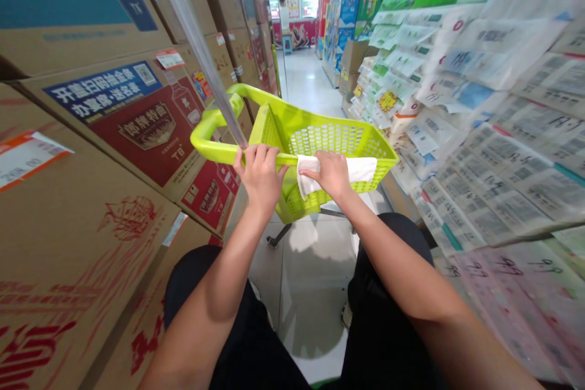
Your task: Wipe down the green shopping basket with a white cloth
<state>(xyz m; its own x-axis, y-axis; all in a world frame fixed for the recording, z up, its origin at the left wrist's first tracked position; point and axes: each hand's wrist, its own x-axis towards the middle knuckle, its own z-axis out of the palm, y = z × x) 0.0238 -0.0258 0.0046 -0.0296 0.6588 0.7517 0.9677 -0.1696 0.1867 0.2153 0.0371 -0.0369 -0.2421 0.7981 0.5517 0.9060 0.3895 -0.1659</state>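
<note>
Lime-green perforated plastic basket [315,117] mid-frame. Left hand [261,175] curled over its near rim; right hand [333,173] clamps white rectangular cloth [363,169] there, some fingertips hidden. Basket floor mostly blocked by near wall.

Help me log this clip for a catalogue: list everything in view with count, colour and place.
Basket: 1, lime green, centre
Cloth: 1, white, on the basket's near side
Pole: 1, silvery, rising at upper left
Caster: 1 clear, dark, below the basket
Boxes: many, brown with printed panels, left
Price tags: several, white and orange, mostly left
Plastic packs: many, mostly whitish, right
Stool: 1, blue, far end
Floor: 1, pale, along the aisle
Trouser legs: 2, dark, bottom
Left hand: 1, bare, on the basket's rim
Right hand: 1, bare, on the cloth
</note>
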